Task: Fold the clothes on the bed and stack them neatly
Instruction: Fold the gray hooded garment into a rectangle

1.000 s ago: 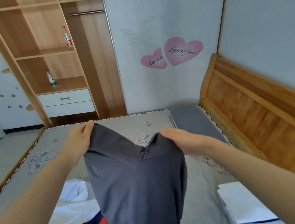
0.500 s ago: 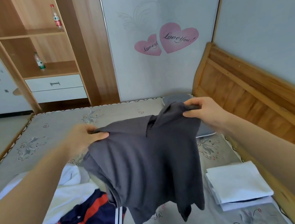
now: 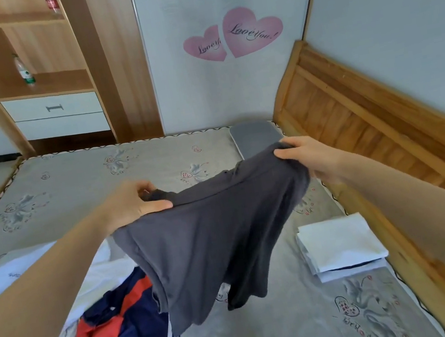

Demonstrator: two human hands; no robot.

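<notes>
A dark grey shirt (image 3: 211,244) hangs in the air above the bed (image 3: 74,179). My left hand (image 3: 129,204) pinches its upper left edge and my right hand (image 3: 306,155) grips its upper right edge, stretching the top between them. The lower hem dangles free over the mattress. Under it to the left lies an unfolded pile: a navy, red and white garment (image 3: 120,335) on top of white clothes (image 3: 5,275). A neat stack of folded white clothes (image 3: 342,245) sits on the bed at the right.
A grey pillow (image 3: 257,138) lies at the far right corner of the mattress. The wooden headboard (image 3: 388,139) runs along the right side. A wooden wardrobe (image 3: 51,79) with drawers and bottles stands beyond the bed's far edge.
My hands have moved apart, spreading the grey shirt wider, and the right hand has gone further right. The view has tilted down toward the bed.
</notes>
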